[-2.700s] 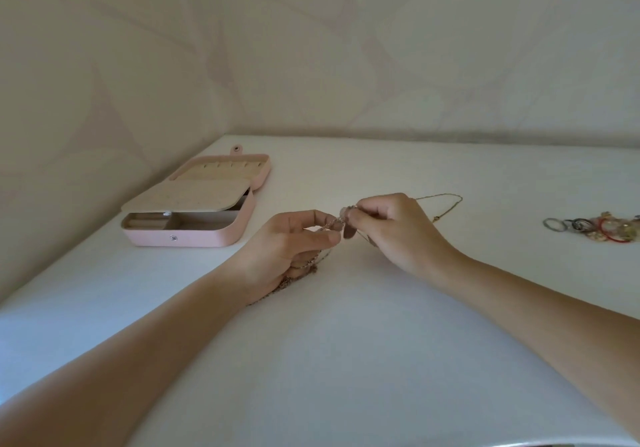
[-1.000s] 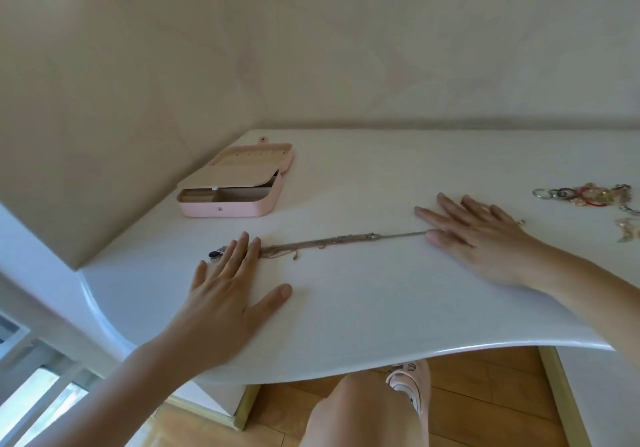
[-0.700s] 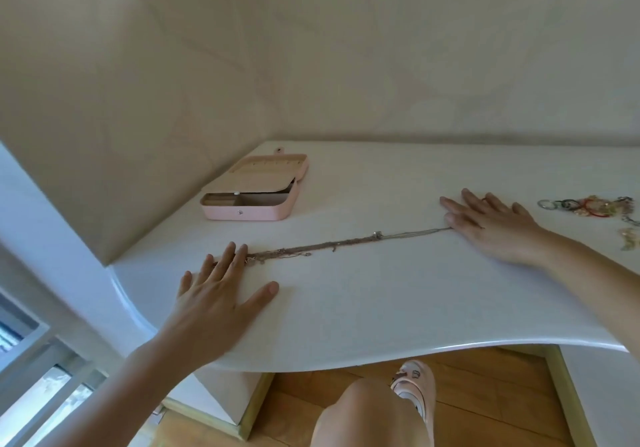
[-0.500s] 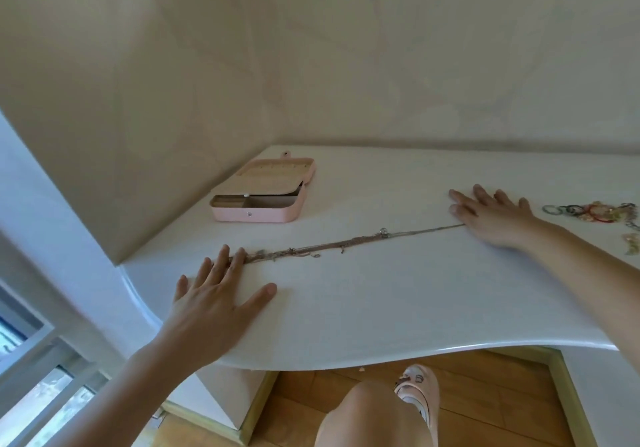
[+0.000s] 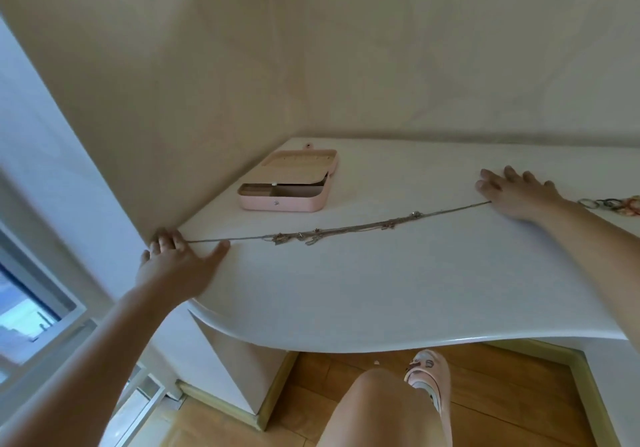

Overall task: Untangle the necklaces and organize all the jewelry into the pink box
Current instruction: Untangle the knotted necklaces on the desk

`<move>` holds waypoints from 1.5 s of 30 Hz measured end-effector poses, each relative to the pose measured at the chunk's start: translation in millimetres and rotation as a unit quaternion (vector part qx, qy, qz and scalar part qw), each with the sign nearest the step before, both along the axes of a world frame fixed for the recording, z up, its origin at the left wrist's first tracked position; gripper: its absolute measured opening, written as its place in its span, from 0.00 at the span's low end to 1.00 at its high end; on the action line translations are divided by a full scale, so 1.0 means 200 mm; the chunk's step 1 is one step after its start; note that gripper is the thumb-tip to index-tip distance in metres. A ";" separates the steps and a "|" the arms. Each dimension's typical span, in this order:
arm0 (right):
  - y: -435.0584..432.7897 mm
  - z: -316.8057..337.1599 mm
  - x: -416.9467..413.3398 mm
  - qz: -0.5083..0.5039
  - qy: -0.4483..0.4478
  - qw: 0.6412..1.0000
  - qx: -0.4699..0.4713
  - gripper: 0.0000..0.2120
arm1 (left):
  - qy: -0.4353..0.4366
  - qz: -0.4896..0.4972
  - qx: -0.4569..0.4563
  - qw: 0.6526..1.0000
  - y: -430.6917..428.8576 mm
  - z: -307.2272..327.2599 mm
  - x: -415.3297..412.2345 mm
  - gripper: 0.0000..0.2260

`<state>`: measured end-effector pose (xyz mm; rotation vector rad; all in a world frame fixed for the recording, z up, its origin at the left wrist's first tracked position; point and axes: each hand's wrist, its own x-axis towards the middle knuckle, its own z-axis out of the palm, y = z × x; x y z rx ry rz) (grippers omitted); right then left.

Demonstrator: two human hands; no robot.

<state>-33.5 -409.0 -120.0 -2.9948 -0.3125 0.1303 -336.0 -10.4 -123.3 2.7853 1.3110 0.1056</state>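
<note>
- The thin, silver-toned tangled necklaces (image 5: 308, 236) lie pulled into one long line across the white, curved-edged table (image 5: 381, 290), with small charms bunched around the middle.
- The left hand (image 5: 180, 263) lies palm down at the table's left edge, near the wall. Its fingers are stretched out and its thumb is spread wide. The left end of the chains runs under it, so it presses rather than grips.
- The right hand (image 5: 516, 193) lies flat too, with straight fingers, and pins the right end of the chains under its palm edge. Nothing is curled into it.
- The flat pink jewellery box (image 5: 284, 202) sits beyond the chains, apart from them, with a beige panel raised over its compartments.
- A small heap of rings and coloured jewellery (image 5: 620, 204) lies just beside the right wrist.
- Below the table edge are a bare knee (image 5: 377, 405), a pink slipper (image 5: 429, 377) and the wooden floor (image 5: 502, 394).
</note>
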 end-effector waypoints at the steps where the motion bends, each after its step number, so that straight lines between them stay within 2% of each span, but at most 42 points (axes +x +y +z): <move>1: 0.01 0.00 0.00 -0.005 -0.014 1.000 -0.002 0.26 | -0.009 0.001 0.015 1.000 -0.02 0.00 0.00 0.45; 3: 0.05 0.02 -0.05 -0.001 -0.100 0.995 -0.005 0.24 | -0.054 -0.060 0.062 0.995 -0.06 -0.02 -0.01 0.42; 4: 0.09 0.03 -0.09 0.015 -0.156 0.987 0.023 0.22 | -0.078 -0.115 0.070 0.988 -0.09 -0.03 -0.01 0.40; 6: 0.23 0.06 -0.23 0.097 -0.208 0.963 0.144 0.18 | -0.096 -0.215 0.034 0.971 -0.17 -0.03 0.01 0.39; 8: 0.40 0.05 -0.47 0.230 -0.130 0.929 0.258 0.18 | -0.067 -0.250 -0.014 0.966 -0.23 -0.03 0.03 0.38; 9: 0.46 0.04 -0.59 0.317 -0.063 0.907 0.271 0.20 | -0.042 -0.243 -0.029 0.969 -0.24 -0.04 0.04 0.38; 10: 0.51 0.03 -0.71 0.393 -0.004 0.888 0.241 0.22 | -0.017 -0.227 -0.035 0.973 -0.25 -0.04 0.04 0.38; 12: 0.55 0.00 -0.78 0.467 0.038 0.877 0.106 0.26 | 0.016 -0.197 -0.034 0.980 -0.24 -0.03 0.04 0.41; 14: 0.53 0.01 -0.70 0.423 0.030 0.905 0.037 0.26 | 0.028 -0.181 -0.036 0.982 -0.24 -0.03 0.04 0.43; 17: 0.44 0.00 -0.52 0.288 0.012 0.957 0.013 0.27 | 0.034 -0.174 -0.036 0.984 -0.25 -0.02 0.03 0.41; 19: 0.37 -0.01 -0.42 0.207 -0.002 0.978 -0.004 0.29 | 0.047 -0.180 -0.026 0.982 -0.26 -0.01 0.03 0.39; 22: 0.30 -0.01 -0.33 0.129 -0.012 0.992 0.001 0.29 | 0.080 -0.192 -0.023 0.978 -0.28 0.02 0.03 0.39; 26: 0.31 -0.02 -0.31 0.094 -0.040 0.995 0.015 0.28 | 0.107 -0.207 -0.034 0.972 -0.35 0.04 0.05 0.38; 28: 0.34 -0.02 -0.35 0.123 -0.134 0.982 0.047 0.26 | 0.105 -0.224 -0.031 0.968 -0.40 0.03 0.07 0.37; 30: 0.43 -0.01 -0.45 0.222 -0.178 0.949 0.137 0.23 | 0.085 -0.233 -0.034 0.968 -0.43 0.02 0.07 0.36; 33: 0.65 0.04 -0.70 0.376 -0.076 0.900 0.207 0.25 | 0.016 -0.206 -0.047 0.977 -0.41 0.00 0.05 0.36; 37: 0.90 0.03 -0.86 0.489 0.040 0.859 0.149 0.24 | -0.029 -0.147 -0.011 0.989 -0.24 -0.03 0.00 0.35; 40: 0.94 0.03 -0.82 0.481 0.056 0.873 0.064 0.24 | 0.043 -0.165 0.004 0.985 -0.15 -0.03 -0.05 0.40; 43: 0.89 0.04 -0.78 0.443 0.054 0.894 0.026 0.25 | 0.047 -0.170 -0.007 0.984 -0.16 -0.01 -0.09 0.32; 45: 0.83 0.03 -0.77 0.426 0.057 0.903 0.021 0.26 | 0.061 -0.187 0.008 0.980 -0.21 0.01 -0.11 0.30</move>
